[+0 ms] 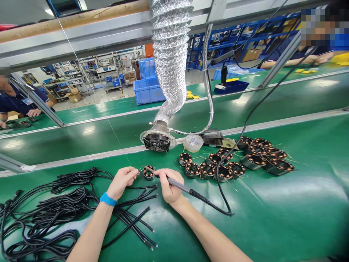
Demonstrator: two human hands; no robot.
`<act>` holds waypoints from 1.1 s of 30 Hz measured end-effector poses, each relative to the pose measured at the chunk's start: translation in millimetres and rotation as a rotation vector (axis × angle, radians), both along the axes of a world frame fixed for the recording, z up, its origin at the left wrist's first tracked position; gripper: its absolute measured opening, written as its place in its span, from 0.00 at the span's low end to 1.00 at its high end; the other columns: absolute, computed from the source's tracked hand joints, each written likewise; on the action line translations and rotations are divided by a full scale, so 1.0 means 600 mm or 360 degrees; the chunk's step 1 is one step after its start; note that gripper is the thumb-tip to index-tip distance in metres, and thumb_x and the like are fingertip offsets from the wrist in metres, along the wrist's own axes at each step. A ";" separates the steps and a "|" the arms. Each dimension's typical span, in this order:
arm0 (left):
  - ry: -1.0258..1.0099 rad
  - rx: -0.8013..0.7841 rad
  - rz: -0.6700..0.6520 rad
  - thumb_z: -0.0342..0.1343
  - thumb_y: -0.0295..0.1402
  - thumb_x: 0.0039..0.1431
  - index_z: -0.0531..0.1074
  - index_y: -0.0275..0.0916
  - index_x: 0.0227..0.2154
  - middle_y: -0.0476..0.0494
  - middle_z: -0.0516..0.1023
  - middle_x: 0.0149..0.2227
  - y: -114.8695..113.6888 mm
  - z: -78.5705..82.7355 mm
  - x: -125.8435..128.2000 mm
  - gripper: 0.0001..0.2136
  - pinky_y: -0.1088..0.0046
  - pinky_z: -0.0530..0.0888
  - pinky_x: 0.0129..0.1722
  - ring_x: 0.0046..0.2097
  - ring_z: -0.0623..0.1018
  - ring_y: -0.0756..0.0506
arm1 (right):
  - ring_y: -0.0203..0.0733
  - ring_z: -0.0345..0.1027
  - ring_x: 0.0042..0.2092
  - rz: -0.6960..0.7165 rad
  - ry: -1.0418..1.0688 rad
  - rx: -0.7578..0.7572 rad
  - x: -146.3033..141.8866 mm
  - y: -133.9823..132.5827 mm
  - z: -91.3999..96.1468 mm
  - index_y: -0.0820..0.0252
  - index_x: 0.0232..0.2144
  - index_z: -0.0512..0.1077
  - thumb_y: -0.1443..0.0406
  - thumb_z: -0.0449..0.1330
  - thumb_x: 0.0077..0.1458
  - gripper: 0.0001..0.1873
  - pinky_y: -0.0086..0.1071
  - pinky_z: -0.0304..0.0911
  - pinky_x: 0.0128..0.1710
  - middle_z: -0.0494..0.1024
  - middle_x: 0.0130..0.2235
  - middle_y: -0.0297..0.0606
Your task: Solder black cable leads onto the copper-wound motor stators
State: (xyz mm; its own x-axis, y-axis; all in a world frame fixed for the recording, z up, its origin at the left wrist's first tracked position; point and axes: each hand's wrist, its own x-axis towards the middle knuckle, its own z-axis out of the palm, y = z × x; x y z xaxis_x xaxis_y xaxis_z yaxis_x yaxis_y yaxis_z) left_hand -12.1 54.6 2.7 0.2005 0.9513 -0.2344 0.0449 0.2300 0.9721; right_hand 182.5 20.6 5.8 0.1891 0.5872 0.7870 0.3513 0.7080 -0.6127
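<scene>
My right hand (pixel 171 185) grips a soldering iron (pixel 178 184) by its grey handle, and its tip reaches to a small motor stator (pixel 148 173) with copper windings. Just left of that stator, my left hand (pixel 125 179) is closed in a pinch on a thin solder wire (pixel 119 140) that hangs down from above. A blue band circles the left wrist. Below the hands, the stripped ends of several black cables (pixel 136 218) point toward the stator. What exactly lies between the left fingertips is too small to make out.
More stators (pixel 207 170) stand in groups on the right of the green bench (pixel 272 218). Coiled black cables (pixel 62 203) cover the left. A fume duct (pixel 171 65) with a fan hangs ahead, near a round tub (pixel 193 143). The iron's cord (pixel 251 112) crosses the right. Co-workers sit beyond.
</scene>
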 end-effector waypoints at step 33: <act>-0.0100 0.0034 -0.0174 0.64 0.49 0.52 0.69 0.36 0.26 0.55 0.67 0.20 -0.005 -0.007 0.015 0.20 0.76 0.45 0.18 0.17 0.51 0.58 | 0.38 0.72 0.46 0.0544 -0.0464 -0.0271 -0.033 0.051 -0.083 0.55 0.60 0.64 0.76 0.50 0.62 0.26 0.32 0.70 0.48 0.69 0.50 0.43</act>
State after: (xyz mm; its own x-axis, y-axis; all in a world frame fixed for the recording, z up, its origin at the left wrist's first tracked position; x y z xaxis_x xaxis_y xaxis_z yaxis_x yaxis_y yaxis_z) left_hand -3.2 51.8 -1.6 0.3168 0.9276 -0.1981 0.0077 0.2063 0.9785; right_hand 162.9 51.0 -43.9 -0.2516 0.7027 0.6655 0.2905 0.7108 -0.6406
